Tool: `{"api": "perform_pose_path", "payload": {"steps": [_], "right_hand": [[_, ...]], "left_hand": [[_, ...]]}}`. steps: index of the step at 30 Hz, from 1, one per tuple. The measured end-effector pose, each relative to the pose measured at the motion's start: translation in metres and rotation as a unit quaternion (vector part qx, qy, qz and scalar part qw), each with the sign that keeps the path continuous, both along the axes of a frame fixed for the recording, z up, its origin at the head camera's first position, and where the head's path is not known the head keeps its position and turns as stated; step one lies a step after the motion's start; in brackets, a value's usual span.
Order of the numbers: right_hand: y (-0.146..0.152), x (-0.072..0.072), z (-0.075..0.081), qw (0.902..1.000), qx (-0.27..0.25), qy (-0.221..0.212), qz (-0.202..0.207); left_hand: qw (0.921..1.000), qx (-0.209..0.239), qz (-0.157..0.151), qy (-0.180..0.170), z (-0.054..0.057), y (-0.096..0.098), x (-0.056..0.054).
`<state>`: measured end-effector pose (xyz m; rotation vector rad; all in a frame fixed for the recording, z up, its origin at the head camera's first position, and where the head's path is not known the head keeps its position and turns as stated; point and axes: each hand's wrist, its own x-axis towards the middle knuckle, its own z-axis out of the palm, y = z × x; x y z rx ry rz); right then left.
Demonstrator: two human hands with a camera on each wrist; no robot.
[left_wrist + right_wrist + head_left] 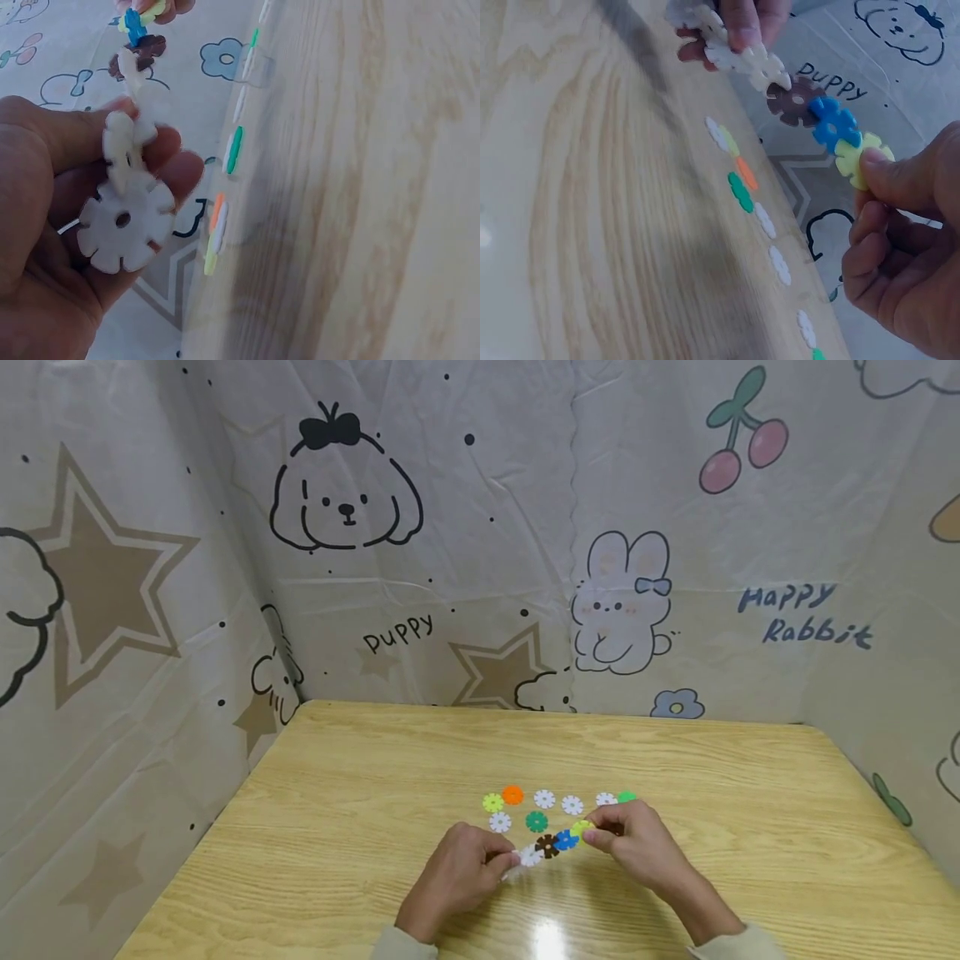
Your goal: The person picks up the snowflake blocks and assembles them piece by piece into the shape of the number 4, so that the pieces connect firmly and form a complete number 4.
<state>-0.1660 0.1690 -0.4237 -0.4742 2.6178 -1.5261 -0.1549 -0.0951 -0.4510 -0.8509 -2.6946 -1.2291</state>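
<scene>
A chain of interlocked notched plastic snowflake discs stretches between both hands, held above the table. My left hand [465, 868] pinches the white end between thumb and fingers; a white disc [126, 221] hangs below the fingertips in the left wrist view. Beyond the white discs come a brown disc [796, 100], then a blue disc [834, 127]. At the other end, a yellow disc [853, 166] is pinched between thumb and curled fingers of my right hand [641, 843]. Each disc has a small centre hole, and neighbours join at their slots.
Several loose discs lie flat on the wooden table [337, 827] behind the chain: an orange disc [513, 795], a yellow-green disc [492, 803], a dark green disc [536, 821], a bright green disc [627, 797] and several white ones. A printed curtain [480, 527] hangs behind the table.
</scene>
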Motion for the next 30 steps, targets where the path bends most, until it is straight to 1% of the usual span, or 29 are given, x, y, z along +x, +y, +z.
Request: {"api": "perform_pose_path", "payload": {"steps": [5, 10, 13, 15, 18, 21, 25, 30], "right_hand": [[-0.003, 0.001, 0.003, 0.9999, 0.012, 0.000, -0.006], [0.000, -0.004, 0.009, 0.9998, 0.014, 0.003, 0.015], [0.003, -0.007, 0.011, 0.9998, -0.003, 0.001, 0.021], [0.004, -0.008, 0.011, 0.9995, -0.023, -0.011, 0.017], [0.004, -0.008, 0.008, 0.9977, -0.061, -0.028, 0.010], [0.003, -0.006, 0.004, 0.9955, -0.086, -0.036, 0.017], [-0.001, -0.003, -0.001, 0.9938, -0.097, -0.036, 0.042], [-0.008, 0.000, -0.002, 0.9908, -0.113, -0.038, 0.064]], "left_hand": [[1.0000, 0.003, -0.003, 0.007, -0.001, -0.001, -0.001], [0.9997, 0.018, -0.011, -0.015, 0.000, -0.001, -0.002], [0.9989, 0.033, -0.016, -0.028, 0.000, 0.000, -0.002], [0.9981, 0.045, -0.016, -0.039, -0.001, 0.000, -0.002], [0.9964, 0.065, -0.012, -0.054, -0.001, 0.001, -0.001], [0.9944, 0.086, -0.004, -0.062, -0.001, 0.002, -0.001], [0.9920, 0.111, -0.004, -0.060, -0.003, 0.005, -0.001], [0.9894, 0.137, -0.017, -0.043, -0.005, 0.009, -0.003]]}}
